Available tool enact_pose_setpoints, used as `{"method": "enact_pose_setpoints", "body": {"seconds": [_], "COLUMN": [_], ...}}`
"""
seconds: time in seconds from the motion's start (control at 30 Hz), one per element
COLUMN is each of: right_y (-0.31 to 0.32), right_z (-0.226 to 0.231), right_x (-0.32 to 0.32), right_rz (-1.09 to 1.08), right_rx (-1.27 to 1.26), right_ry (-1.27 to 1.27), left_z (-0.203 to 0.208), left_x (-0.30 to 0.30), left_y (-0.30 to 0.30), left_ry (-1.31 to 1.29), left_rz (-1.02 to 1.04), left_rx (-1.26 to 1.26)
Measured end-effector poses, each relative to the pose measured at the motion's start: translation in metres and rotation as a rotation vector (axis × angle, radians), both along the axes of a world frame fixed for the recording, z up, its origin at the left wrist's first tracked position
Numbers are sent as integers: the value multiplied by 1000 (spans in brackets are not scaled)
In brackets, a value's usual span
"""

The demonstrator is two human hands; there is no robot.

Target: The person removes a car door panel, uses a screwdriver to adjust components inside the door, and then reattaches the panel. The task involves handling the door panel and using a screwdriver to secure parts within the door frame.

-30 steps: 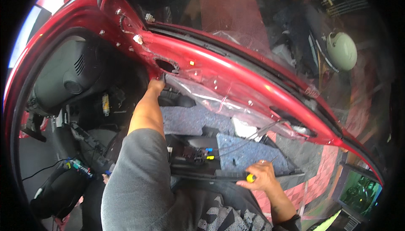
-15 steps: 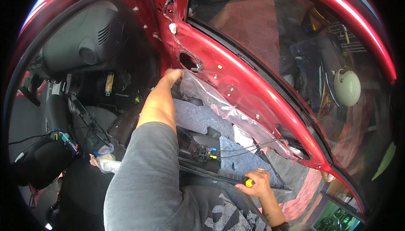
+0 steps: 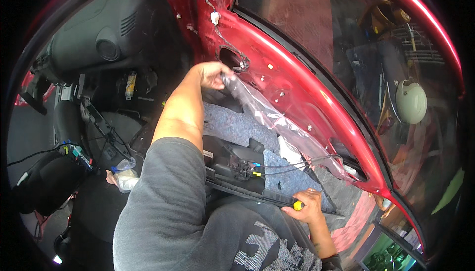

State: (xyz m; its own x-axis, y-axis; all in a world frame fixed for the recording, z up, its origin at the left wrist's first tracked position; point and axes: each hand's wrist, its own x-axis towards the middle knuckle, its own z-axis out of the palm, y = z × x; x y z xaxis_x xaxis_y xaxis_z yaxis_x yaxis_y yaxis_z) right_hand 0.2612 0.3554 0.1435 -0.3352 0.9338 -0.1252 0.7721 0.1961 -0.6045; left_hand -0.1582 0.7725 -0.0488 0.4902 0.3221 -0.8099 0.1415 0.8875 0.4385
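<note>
A red car door [image 3: 292, 73] stands open with its bare inner metal showing. My left hand [image 3: 213, 75] pinches the upper corner of a clear plastic sheet [image 3: 264, 112], which hangs along the door's lower part, below a round opening. Lower right, my right hand [image 3: 309, 205] is closed around a yellow-handled tool [image 3: 298, 205]; only the handle's end shows. That hand also rests at the edge of a black door trim panel [image 3: 237, 184], which lies across my lap. Blue-grey felt padding [image 3: 292, 177] covers part of the panel's back.
Two thin cables [image 3: 297, 164] with blue and yellow ends run from the panel to the door. A white connector [image 3: 214, 18] hangs on the door's wiring. Left are the dashboard [image 3: 99, 33] and a bag [image 3: 125, 179]. A pale helmet [image 3: 411, 102] shows through the window.
My left hand has drawn the plastic sheet's corner away from the door metal, and its fingers now show. My right hand keeps the yellow-handled tool by the panel. The view has shifted slightly.
</note>
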Motion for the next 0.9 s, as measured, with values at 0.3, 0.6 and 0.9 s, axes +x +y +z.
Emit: {"method": "enact_pose_setpoints", "body": {"seconds": [0.3, 0.6, 0.9], "right_y": [-2, 3, 9], "right_z": [-1, 5, 19], "right_x": [1, -1, -2], "right_rz": [-9, -6, 1], "right_rx": [-55, -28, 35], "right_ry": [-12, -22, -27], "left_z": [0, 17, 29], "left_x": [-7, -18, 4], "left_y": [19, 12, 2], "left_ry": [-411, -243, -248], "left_rz": [416, 425, 728], "left_rx": [-66, 31, -135]}}
